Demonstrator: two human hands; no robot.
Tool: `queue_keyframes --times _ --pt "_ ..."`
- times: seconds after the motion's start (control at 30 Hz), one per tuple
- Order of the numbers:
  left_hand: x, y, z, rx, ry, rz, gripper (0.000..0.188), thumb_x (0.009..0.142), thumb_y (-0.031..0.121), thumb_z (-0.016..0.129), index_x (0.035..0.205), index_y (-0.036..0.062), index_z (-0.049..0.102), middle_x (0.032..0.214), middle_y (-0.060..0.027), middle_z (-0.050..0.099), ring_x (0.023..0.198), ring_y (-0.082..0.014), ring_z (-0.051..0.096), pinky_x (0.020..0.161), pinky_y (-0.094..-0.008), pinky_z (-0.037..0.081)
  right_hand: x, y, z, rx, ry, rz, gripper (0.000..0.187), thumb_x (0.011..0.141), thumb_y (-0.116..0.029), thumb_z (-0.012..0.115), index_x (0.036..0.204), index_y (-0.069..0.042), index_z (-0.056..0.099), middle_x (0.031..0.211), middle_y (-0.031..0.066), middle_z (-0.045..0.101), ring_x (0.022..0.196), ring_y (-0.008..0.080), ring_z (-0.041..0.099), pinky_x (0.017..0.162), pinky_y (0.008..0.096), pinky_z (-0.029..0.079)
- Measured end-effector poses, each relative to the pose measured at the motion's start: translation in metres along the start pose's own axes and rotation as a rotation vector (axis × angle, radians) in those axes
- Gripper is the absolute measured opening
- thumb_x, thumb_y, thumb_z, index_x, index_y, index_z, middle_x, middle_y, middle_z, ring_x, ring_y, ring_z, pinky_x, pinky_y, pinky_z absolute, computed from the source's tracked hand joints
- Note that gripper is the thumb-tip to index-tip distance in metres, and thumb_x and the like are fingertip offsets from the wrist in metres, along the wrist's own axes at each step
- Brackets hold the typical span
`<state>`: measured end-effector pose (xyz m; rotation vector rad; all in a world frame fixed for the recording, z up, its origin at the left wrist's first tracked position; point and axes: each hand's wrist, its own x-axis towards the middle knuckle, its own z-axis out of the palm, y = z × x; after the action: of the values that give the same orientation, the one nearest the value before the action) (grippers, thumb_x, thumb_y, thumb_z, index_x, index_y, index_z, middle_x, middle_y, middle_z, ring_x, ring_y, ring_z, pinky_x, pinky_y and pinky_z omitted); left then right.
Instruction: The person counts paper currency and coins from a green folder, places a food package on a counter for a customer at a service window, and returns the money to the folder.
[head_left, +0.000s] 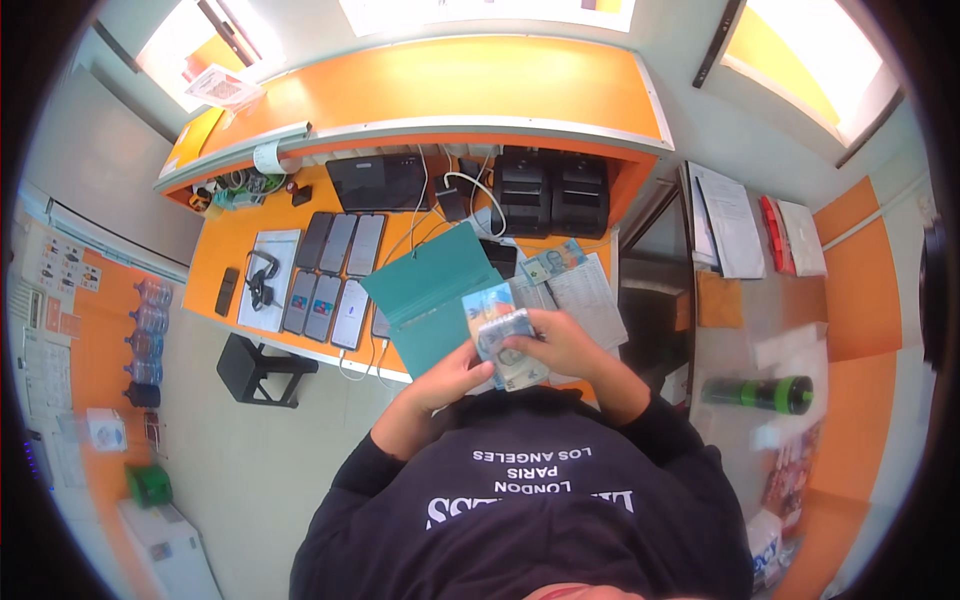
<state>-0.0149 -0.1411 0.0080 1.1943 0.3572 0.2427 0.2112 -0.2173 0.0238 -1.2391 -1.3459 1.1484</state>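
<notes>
Above orange desk (250,225), banknotes (505,345) sit between both hands' grip.

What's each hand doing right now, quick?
Left hand: closed on the stack of banknotes, gripping from below.
Right hand: closed on the same stack, fingers over its top.

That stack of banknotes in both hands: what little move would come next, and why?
Probably the right hand peels the top note off the stack of banknotes and lays it on the orange desk. Both hands grip the stack, the left hand under it, and a loose note already lies beside the open teal folder.
</notes>
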Motion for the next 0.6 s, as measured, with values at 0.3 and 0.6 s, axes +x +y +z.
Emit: queue_keyframes --times 0.3,0.6 --pt "0.038 0.006 0.015 -0.326 0.179 0.002 0.047 0.113 0.029 0.031 0.149 0.0008 0.043 0.14 -0.0136 0.058 0.127 -0.0236 0.059 0.108 -0.0385 0.048 0.004 0.024 0.023 0.157 0.161 0.228 0.028 0.097 -0.023 0.072 0.108 0.003 0.071 0.089 0.0078 0.073 0.08 0.011 0.067 0.069 0.0283 0.053" --pt "0.063 0.019 0.004 -0.655 0.303 0.073 0.043 0.112 0.029 0.034 0.146 0.0047 0.045 0.133 -0.013 0.062 0.12 -0.0269 0.063 0.103 -0.0436 0.053 0.011 0.019 0.01 0.0 -0.001 0.233 0.034 0.101 -0.028 0.065 0.102 0.006 0.07 0.085 0.0073 0.07 0.076 0.0121 0.064 0.071 0.0302 0.052"
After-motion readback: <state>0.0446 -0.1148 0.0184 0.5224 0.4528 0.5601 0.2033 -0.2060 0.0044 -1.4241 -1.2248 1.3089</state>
